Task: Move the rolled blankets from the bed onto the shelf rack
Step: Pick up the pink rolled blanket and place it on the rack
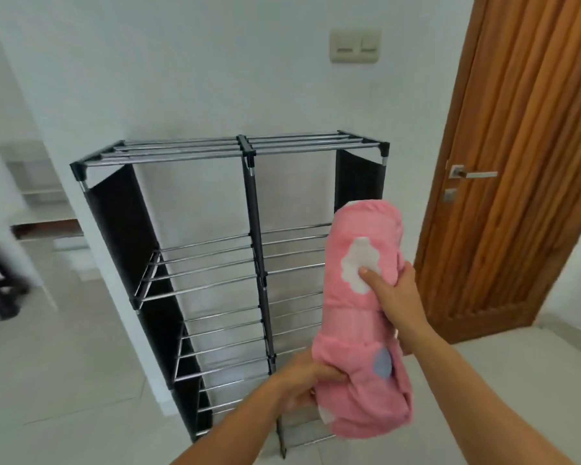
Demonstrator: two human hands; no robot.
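A pink rolled blanket with white and blue patches is held lengthwise in front of the right half of the shelf rack. My left hand grips its near lower end from the left. My right hand clasps its right side, thumb pressed on a white patch. The rack is black-framed with metal rod shelves in two columns and several tiers, all bare. The bed is not in view.
The rack stands against a white wall with a light switch above it. A wooden door with a metal handle is at the right. Tiled floor lies left of the rack, with a dark blurred object at the far left.
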